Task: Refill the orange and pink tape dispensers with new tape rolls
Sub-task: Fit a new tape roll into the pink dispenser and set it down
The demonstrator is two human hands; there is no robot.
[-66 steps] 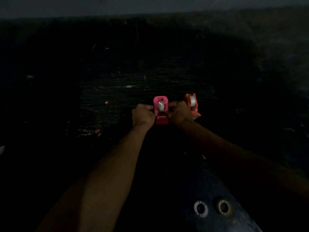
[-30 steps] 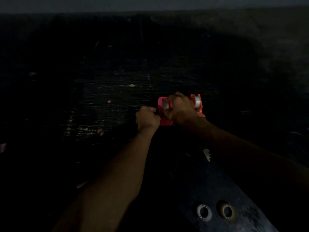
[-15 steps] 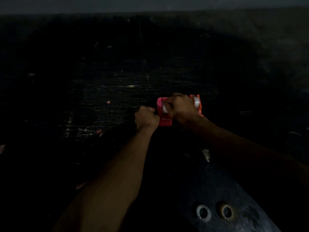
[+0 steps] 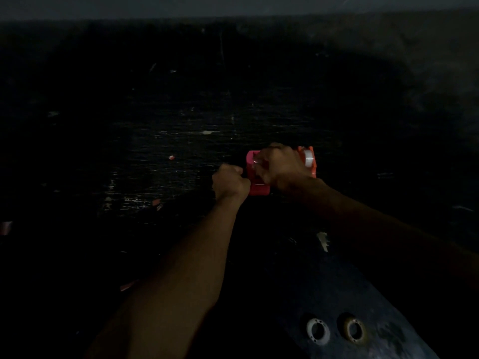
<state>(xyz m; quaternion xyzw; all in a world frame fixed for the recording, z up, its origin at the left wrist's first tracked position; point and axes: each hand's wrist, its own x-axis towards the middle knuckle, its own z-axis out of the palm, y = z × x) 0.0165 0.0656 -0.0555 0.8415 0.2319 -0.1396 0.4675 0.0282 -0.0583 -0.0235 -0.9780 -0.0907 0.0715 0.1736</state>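
Note:
The scene is very dark. A pink tape dispenser (image 4: 255, 177) stands on the black surface at centre. My left hand (image 4: 229, 181) is closed against its left side, gripping its base. My right hand (image 4: 281, 167) is closed over the top of the pink dispenser, fingers on the clear tape roll (image 4: 256, 163) in it, most of which is hidden. Just right of it, behind my right hand, stands the orange tape dispenser (image 4: 308, 160) with a whitish tape roll (image 4: 309, 158) seated in it.
The black surface (image 4: 181, 156) is scratched and dotted with small scraps of tape and paper. Two round metal rings (image 4: 318, 331) sit in a dark panel at the lower right. A pale wall runs along the top.
My right hand has moved from the pink dispenser's right side up over its top and the roll, covering most of it. My left hand has stayed on the left side.

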